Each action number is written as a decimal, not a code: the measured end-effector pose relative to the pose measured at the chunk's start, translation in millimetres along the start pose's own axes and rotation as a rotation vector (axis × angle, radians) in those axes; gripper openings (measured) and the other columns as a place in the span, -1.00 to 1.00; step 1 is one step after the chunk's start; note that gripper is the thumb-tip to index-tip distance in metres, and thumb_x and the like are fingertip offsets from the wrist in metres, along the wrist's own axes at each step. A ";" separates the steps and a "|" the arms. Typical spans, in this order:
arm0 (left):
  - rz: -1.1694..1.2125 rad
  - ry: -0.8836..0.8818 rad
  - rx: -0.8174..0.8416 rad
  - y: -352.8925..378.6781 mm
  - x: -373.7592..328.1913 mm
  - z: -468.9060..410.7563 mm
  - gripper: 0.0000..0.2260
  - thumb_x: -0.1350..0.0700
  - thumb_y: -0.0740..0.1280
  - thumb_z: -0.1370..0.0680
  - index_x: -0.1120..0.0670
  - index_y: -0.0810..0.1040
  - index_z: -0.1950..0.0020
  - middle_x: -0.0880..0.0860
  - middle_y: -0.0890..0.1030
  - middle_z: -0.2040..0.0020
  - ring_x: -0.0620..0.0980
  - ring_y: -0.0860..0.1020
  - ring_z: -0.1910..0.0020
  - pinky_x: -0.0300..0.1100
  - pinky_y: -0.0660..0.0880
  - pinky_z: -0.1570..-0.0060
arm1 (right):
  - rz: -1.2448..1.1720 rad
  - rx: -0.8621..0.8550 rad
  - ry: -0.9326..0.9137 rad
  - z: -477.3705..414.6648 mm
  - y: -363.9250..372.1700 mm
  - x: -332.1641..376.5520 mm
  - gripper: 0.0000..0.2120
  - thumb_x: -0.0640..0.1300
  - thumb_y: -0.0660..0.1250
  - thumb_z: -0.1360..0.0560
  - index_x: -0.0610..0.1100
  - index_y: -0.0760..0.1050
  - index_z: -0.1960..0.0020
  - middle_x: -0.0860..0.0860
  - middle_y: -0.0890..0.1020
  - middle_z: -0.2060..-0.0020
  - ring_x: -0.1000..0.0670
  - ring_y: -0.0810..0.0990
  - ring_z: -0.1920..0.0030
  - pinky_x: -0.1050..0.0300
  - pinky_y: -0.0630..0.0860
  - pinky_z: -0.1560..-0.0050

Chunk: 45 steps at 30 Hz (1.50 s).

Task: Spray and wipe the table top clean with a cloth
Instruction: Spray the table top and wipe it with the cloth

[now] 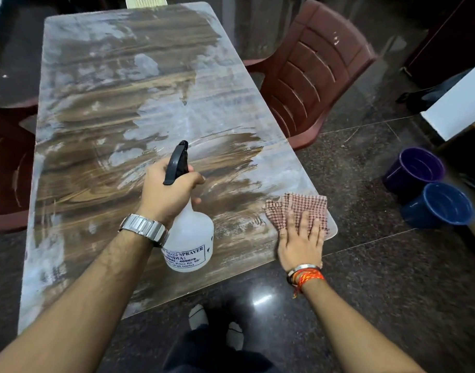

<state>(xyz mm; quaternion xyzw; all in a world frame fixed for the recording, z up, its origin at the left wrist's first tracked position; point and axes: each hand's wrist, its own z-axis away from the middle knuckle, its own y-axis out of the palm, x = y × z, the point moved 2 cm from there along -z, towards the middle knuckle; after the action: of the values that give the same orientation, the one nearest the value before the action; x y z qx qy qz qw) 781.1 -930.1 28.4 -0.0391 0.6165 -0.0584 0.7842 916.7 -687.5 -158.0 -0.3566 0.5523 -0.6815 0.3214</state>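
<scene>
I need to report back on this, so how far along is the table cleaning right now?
Partly done. The wood-grain table top shows dark wiped bands down its middle. In hand: the left hand grips the translucent white spray bottle with the black trigger, and the right hand presses the red-and-white checked cloth flat on the near right corner. Left: whitish film along the far end, the right side and the left edge.

White label on spray bottle (189,238) reads "SPRAYER", "(INDIA)", "400078", "Price Rs. 99/-". First word on label partly hidden by wrist. Small bottom line too blurry.
</scene>
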 end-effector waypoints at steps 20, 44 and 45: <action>-0.090 -0.091 -0.119 85.8 -3.2 -136.2 -0.90 0.22 0.48 -0.49 0.18 0.58 0.10 0.10 0.54 0.25 -0.15 0.57 0.52 -0.20 0.57 0.44 | 0.003 0.117 -0.430 -110.0 -5.5 90.3 -0.48 0.14 0.05 -0.55 0.07 0.24 -0.49 -0.12 0.31 -0.47 -0.28 0.27 -0.44 -0.20 0.01 -0.41; 0.009 -0.291 -0.590 174.7 -13.6 -183.1 -0.85 0.18 0.52 -0.45 0.18 0.57 0.16 0.11 0.59 0.33 0.13 0.65 0.43 -0.08 0.62 0.35 | -0.089 0.230 -0.977 -226.7 -37.7 55.4 -0.17 0.11 0.22 -0.33 -0.09 0.04 -0.53 -0.13 0.36 -0.43 -0.25 0.35 -0.40 -0.17 0.14 -0.33; 0.061 -0.297 -0.606 172.2 -12.7 -181.9 -0.83 0.16 0.53 -0.45 0.21 0.59 0.13 0.13 0.59 0.31 0.18 0.65 0.40 -0.02 0.63 0.32 | -0.085 0.229 -0.991 -227.7 -38.6 55.5 -0.16 0.11 0.21 -0.34 -0.08 0.01 -0.54 -0.13 0.35 -0.44 -0.25 0.34 -0.41 -0.18 0.14 -0.33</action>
<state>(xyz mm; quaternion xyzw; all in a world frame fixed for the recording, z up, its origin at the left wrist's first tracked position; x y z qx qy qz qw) 609.0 -755.9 -25.3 -0.2599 0.4857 0.1571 0.8197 693.6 -607.4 -143.8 -0.6217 0.2403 -0.4989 0.5539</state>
